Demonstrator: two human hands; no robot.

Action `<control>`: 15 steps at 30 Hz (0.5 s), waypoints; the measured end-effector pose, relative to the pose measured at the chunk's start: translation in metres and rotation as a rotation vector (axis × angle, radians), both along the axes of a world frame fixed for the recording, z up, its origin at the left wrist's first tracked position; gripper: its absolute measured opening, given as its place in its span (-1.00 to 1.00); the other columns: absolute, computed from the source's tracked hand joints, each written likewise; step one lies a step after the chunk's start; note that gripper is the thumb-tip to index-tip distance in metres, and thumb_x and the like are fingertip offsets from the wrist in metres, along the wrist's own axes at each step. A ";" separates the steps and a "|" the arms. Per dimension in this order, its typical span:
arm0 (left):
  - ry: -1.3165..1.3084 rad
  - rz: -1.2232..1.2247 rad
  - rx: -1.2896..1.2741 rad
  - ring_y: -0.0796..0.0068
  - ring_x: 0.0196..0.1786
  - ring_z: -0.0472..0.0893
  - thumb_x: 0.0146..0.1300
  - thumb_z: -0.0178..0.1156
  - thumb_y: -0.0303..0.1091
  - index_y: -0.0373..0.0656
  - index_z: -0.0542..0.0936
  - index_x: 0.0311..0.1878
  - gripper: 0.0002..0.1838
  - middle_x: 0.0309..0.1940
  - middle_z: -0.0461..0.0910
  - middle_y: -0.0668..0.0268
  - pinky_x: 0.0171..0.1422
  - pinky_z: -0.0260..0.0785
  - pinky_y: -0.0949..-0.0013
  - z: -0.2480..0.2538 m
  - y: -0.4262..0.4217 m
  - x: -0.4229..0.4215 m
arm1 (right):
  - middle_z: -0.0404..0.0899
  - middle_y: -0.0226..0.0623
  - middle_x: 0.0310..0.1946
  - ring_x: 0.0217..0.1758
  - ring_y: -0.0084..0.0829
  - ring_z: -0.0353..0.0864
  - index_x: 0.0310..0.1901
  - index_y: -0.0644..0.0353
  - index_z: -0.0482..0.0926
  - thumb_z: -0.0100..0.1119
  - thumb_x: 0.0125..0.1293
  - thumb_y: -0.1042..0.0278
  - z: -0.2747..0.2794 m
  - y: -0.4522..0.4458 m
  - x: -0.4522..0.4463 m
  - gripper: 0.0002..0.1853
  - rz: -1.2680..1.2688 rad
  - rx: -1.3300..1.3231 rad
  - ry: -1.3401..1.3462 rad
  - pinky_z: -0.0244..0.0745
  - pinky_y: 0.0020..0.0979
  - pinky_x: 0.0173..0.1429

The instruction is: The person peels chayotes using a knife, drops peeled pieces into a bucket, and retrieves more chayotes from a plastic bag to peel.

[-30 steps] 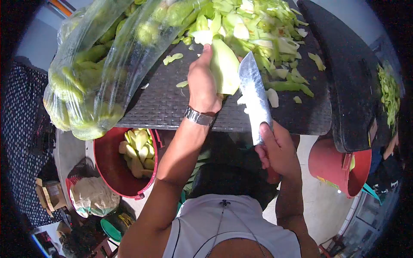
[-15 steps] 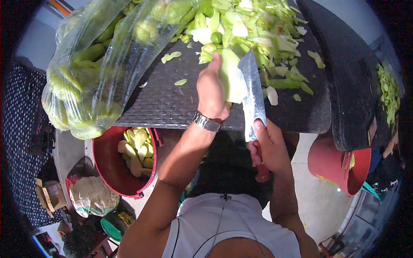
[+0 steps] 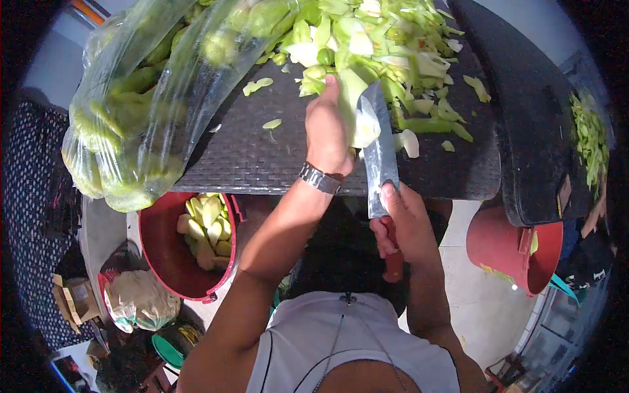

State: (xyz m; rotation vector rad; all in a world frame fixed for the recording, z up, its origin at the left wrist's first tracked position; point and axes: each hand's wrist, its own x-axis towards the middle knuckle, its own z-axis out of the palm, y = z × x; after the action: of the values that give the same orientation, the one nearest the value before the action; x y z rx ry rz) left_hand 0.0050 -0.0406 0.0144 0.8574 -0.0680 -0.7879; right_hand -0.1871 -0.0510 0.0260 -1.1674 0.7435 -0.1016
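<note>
A pale green, chayote-like vegetable [image 3: 350,108], mostly peeled, is held in my left hand [image 3: 327,134], which is closed around its left side above the table's front edge. My right hand [image 3: 405,219] grips a broad kitchen knife [image 3: 380,147] by its reddish handle, thumb at the base of the blade. The blade points away from me and lies against the vegetable's right side, where a pale cut face shows. Beyond both hands, a heap of green peelings [image 3: 400,59] covers the back of the dark woven table [image 3: 242,160].
A clear plastic bag [image 3: 124,131] of green vegetables hangs over the table's left edge. Below it, a red bucket [image 3: 154,249] holds peeled pale pieces. Another red bucket [image 3: 488,245] stands at right, beside a dark chair [image 3: 531,131]. A stuffed sack [image 3: 141,298] sits lower left.
The knife blade has shifted slightly left and turned against the vegetable. The vegetable has rolled a little in my left hand, and a bright cut face now shows by the blade.
</note>
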 end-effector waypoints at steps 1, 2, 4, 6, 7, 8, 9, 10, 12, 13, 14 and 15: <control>-0.021 0.007 0.017 0.37 -0.20 0.72 0.61 -0.01 -0.02 -0.20 0.60 0.08 -0.58 -0.16 0.70 0.27 -0.08 0.59 0.28 0.000 0.001 -0.001 | 0.38 -0.41 -0.65 -0.77 -0.57 0.33 -0.08 0.15 0.42 -0.16 0.68 -0.01 0.003 -0.001 0.001 -0.63 -0.008 0.039 0.005 0.30 -0.45 -0.67; -0.043 0.014 0.031 0.37 -0.21 0.72 0.62 -0.02 -0.01 -0.20 0.60 0.07 -0.58 -0.16 0.70 0.28 -0.09 0.59 0.28 -0.002 0.000 -0.001 | 0.38 -0.42 -0.65 -0.78 -0.57 0.32 -0.08 0.15 0.42 -0.15 0.67 -0.03 0.004 -0.002 0.003 -0.63 -0.005 0.059 -0.012 0.29 -0.45 -0.68; -0.081 0.024 0.059 0.39 -0.24 0.71 0.63 -0.04 0.00 -0.20 0.60 0.05 -0.57 -0.19 0.69 0.28 -0.13 0.58 0.29 -0.001 0.001 -0.001 | 0.37 -0.42 -0.66 -0.79 -0.57 0.30 -0.09 0.14 0.41 -0.14 0.66 -0.05 0.006 -0.003 0.004 -0.62 -0.003 0.099 -0.042 0.28 -0.44 -0.70; -0.127 0.061 0.111 0.46 -0.36 0.64 0.65 -0.09 0.01 -0.23 0.63 -0.06 -0.52 -0.35 0.65 0.32 -0.24 0.51 0.34 0.000 0.000 0.001 | 0.35 -0.44 -0.67 -0.81 -0.58 0.27 -0.10 0.11 0.41 -0.11 0.64 -0.07 0.005 -0.004 0.005 -0.62 -0.003 0.124 -0.061 0.27 -0.44 -0.72; -0.147 0.080 0.138 0.50 -0.41 0.61 0.66 -0.11 0.01 -0.24 0.64 -0.12 -0.49 -0.43 0.62 0.33 -0.29 0.47 0.36 0.001 0.000 0.000 | 0.34 -0.44 -0.68 -0.82 -0.58 0.25 -0.11 0.10 0.41 -0.09 0.64 -0.08 0.004 -0.004 0.004 -0.62 -0.002 0.137 -0.069 0.26 -0.44 -0.73; -0.120 0.052 0.105 0.48 -0.40 0.63 0.66 -0.13 0.01 -0.24 0.64 -0.12 -0.48 -0.44 0.63 0.31 -0.28 0.49 0.35 0.003 0.001 -0.001 | 0.33 -0.45 -0.69 -0.83 -0.60 0.23 -0.15 0.08 0.41 -0.07 0.63 -0.08 0.006 -0.005 0.004 -0.63 -0.004 0.187 -0.072 0.23 -0.47 -0.74; -0.094 0.025 0.069 0.45 -0.39 0.64 0.67 -0.16 0.02 -0.24 0.64 -0.11 -0.47 -0.45 0.63 0.30 -0.28 0.51 0.33 0.007 0.001 -0.002 | 0.31 -0.47 -0.70 -0.84 -0.62 0.20 -0.20 0.05 0.40 -0.05 0.62 -0.09 0.010 -0.006 0.004 -0.63 -0.005 0.234 -0.078 0.21 -0.49 -0.76; -0.070 -0.002 0.031 0.43 -0.38 0.66 0.67 -0.18 0.02 -0.24 0.63 -0.11 -0.46 -0.45 0.63 0.28 -0.27 0.53 0.31 0.010 0.001 -0.003 | 0.30 -0.48 -0.71 -0.84 -0.64 0.18 -0.25 0.03 0.39 -0.03 0.61 -0.09 0.014 -0.008 0.005 -0.63 -0.005 0.279 -0.084 0.18 -0.52 -0.77; -0.078 -0.054 0.049 0.36 -0.35 0.69 0.68 -0.21 0.02 -0.26 0.61 -0.06 -0.45 -0.40 0.66 0.22 -0.26 0.56 0.28 0.004 0.003 0.002 | 0.30 -0.48 -0.71 -0.85 -0.66 0.15 -0.29 0.01 0.39 0.00 0.60 -0.08 0.018 -0.005 0.009 -0.63 -0.027 0.315 -0.105 0.12 -0.53 -0.79; -0.083 -0.082 0.057 0.33 -0.33 0.70 0.68 -0.23 0.02 -0.27 0.60 -0.04 -0.44 -0.37 0.67 0.20 -0.26 0.58 0.26 0.000 0.002 0.004 | 0.30 -0.48 -0.72 -0.86 -0.67 0.14 -0.31 0.00 0.38 0.01 0.60 -0.08 0.020 -0.004 0.011 -0.62 -0.039 0.331 -0.116 0.09 -0.54 -0.80; -0.036 -0.068 0.002 0.29 -0.28 0.71 0.68 -0.23 0.03 -0.27 0.58 0.01 -0.46 -0.29 0.68 0.15 -0.21 0.60 0.22 -0.002 0.001 0.006 | 0.30 -0.48 -0.72 -0.86 -0.67 0.14 -0.30 0.00 0.38 0.01 0.60 -0.08 0.022 -0.006 0.012 -0.63 -0.058 0.361 -0.122 0.08 -0.54 -0.81; 0.010 -0.053 -0.052 0.24 -0.22 0.73 0.67 -0.22 0.03 -0.27 0.55 0.06 -0.47 -0.20 0.69 0.11 -0.16 0.62 0.18 0.002 0.000 0.007 | 0.31 -0.47 -0.72 -0.86 -0.67 0.14 -0.30 0.01 0.38 0.01 0.60 -0.08 0.025 -0.011 0.015 -0.63 -0.076 0.391 -0.129 0.08 -0.53 -0.81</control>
State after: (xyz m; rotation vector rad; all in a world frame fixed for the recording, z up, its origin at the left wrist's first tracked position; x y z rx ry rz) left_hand 0.0125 -0.0403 0.0160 0.8049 -0.1028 -0.8367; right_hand -0.1724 -0.0625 0.0507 -0.7537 0.6580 -0.0898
